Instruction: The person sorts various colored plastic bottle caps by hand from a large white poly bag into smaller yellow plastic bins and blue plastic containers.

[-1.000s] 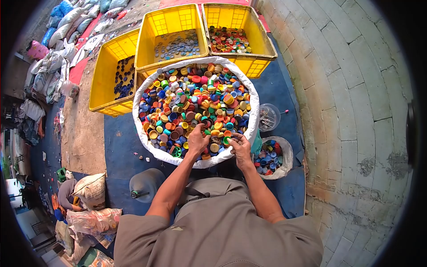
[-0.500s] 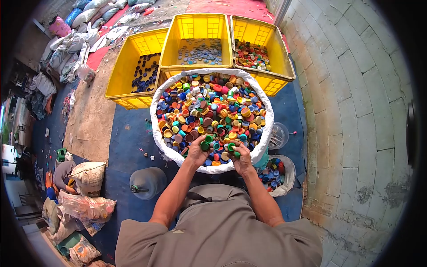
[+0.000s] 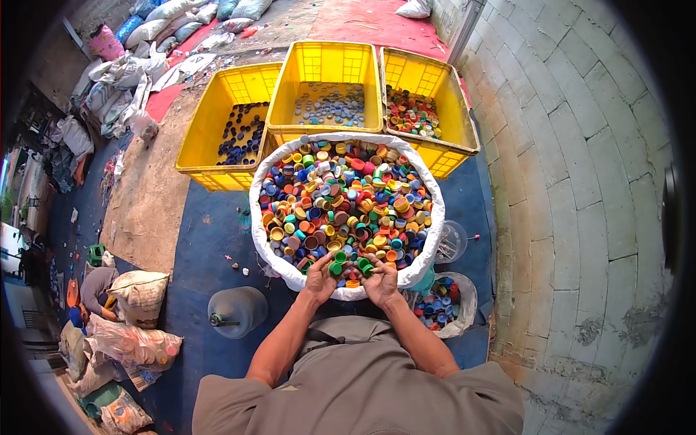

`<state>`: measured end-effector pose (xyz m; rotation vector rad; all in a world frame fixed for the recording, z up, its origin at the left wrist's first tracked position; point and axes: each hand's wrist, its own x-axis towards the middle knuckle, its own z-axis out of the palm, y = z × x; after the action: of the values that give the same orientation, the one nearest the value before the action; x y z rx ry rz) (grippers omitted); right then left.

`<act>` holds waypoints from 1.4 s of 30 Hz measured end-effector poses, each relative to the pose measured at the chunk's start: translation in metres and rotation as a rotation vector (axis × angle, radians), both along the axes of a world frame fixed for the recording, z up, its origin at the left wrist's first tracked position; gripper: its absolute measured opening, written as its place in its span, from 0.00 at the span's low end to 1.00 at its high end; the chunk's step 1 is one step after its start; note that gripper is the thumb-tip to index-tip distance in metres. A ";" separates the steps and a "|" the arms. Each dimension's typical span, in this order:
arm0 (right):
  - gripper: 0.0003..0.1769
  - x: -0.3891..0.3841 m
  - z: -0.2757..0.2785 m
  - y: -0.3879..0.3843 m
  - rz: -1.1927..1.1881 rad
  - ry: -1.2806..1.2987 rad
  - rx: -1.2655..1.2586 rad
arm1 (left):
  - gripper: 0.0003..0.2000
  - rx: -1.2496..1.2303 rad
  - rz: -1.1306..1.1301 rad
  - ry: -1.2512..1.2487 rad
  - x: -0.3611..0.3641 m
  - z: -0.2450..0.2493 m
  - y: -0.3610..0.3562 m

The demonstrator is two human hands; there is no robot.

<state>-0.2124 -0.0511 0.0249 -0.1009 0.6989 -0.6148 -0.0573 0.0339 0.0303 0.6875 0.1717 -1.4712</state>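
Observation:
A wide white sack [image 3: 257,210] with a rolled rim stands in front of me, heaped with plastic bottle caps [image 3: 348,196] of many colours. Over its near edge, my left hand [image 3: 320,274] is closed on green bottle caps [image 3: 337,265]. My right hand [image 3: 380,279], close beside it, grips more green bottle caps [image 3: 365,266]. Both hands are just above the heap, and the fingers partly cover the caps they hold.
Behind the sack are three yellow crates: dark blue caps in the left crate [image 3: 196,141], pale blue ones in the middle crate [image 3: 290,61], red and mixed in the right crate [image 3: 464,130]. A smaller bag [image 3: 467,304], a plastic jug [image 3: 243,312] and a block wall [image 3: 580,181] flank me.
My hands have come closer together, the right one moving left, both still holding green caps. The whole view has shifted, so the sack and crates sit lower in the picture.

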 end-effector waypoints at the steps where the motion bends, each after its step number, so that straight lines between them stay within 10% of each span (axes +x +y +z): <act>1: 0.26 -0.002 0.000 -0.001 0.010 -0.019 0.013 | 0.16 -0.004 0.006 0.014 -0.002 -0.001 -0.001; 9: 0.28 -0.015 -0.010 -0.031 -0.188 0.036 0.127 | 0.17 -0.002 -0.041 0.109 -0.013 -0.011 -0.065; 12: 0.32 0.005 0.074 -0.103 -0.380 -0.102 -0.135 | 0.21 -0.191 -0.038 0.057 -0.004 0.041 -0.159; 13: 0.37 0.001 0.059 -0.146 -0.308 -0.429 -0.181 | 0.24 -0.297 -0.052 0.098 0.005 0.057 -0.189; 17: 0.45 0.001 0.130 -0.203 -0.434 -0.401 -0.436 | 0.47 -0.471 0.004 0.143 0.021 0.139 -0.254; 21: 0.50 -0.016 0.115 -0.193 -0.465 -0.305 -0.380 | 0.56 -0.514 0.033 0.188 0.044 0.108 -0.248; 28: 0.45 -0.049 0.032 -0.087 -0.388 -0.108 -0.155 | 0.37 -0.106 0.214 0.109 0.053 0.008 -0.126; 42: 0.10 -0.002 -0.019 -0.002 0.252 0.573 -0.683 | 0.09 0.327 0.201 -0.181 0.022 -0.020 0.026</act>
<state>-0.2142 -0.0530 0.0055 -1.0159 0.9807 -0.5607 -0.0351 0.0595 0.0107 1.0335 0.3366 -1.1925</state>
